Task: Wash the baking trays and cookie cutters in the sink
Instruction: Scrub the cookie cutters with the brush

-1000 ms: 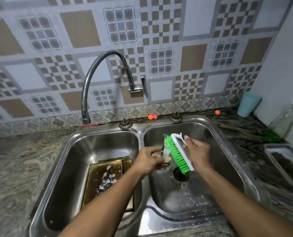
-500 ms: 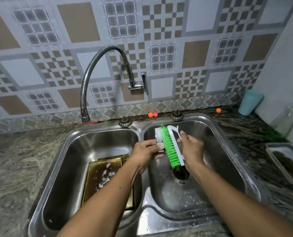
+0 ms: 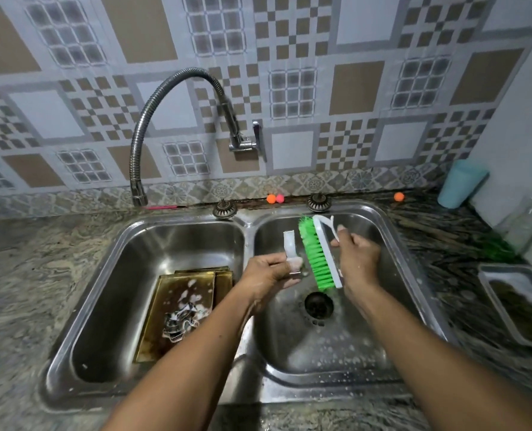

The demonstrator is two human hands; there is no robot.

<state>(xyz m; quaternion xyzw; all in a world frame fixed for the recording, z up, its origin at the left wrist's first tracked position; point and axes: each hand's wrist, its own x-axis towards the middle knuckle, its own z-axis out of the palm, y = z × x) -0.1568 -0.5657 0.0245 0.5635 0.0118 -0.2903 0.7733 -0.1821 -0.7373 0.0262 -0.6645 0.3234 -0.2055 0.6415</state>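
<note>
Currently my left hand [image 3: 268,272] has its fingers [image 3: 282,276] curled round a soapy cookie cutter [image 3: 289,244] that sticks up above them; my right hand [image 3: 359,259] grips the brush [image 3: 317,259] by its white handle, green bristles just right of the cutter; both hang over the sink's [image 3: 249,227] right basin; stacked baking trays [image 3: 177,290] lie in the left basin, well left of my left fingers, foam on top.
</note>
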